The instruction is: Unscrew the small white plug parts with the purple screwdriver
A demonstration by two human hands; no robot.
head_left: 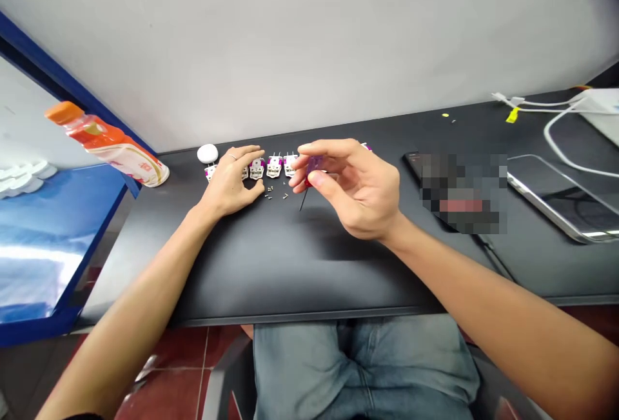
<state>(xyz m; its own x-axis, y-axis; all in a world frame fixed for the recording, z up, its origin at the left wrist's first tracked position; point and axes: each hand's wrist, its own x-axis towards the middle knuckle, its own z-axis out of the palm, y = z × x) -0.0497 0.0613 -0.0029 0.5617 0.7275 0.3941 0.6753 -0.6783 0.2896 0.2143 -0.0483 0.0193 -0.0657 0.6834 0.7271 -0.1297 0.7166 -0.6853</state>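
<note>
My right hand (355,191) hovers over the black desk (300,265), its fingers pinched on a small screwdriver (309,178) with a purple handle and a thin dark shaft pointing down. My left hand (232,181) rests flat on the desk, fingers stretched over the left end of a row of white and magenta plug parts (274,166). A ring shows on one finger. Several tiny screws (276,193) lie loose between the two hands.
An orange-capped drink bottle (109,144) lies tilted at the desk's left edge. A small white oval object (207,153) sits near the wall. A phone (459,191), a second phone (556,197) and white cables (556,130) occupy the right side.
</note>
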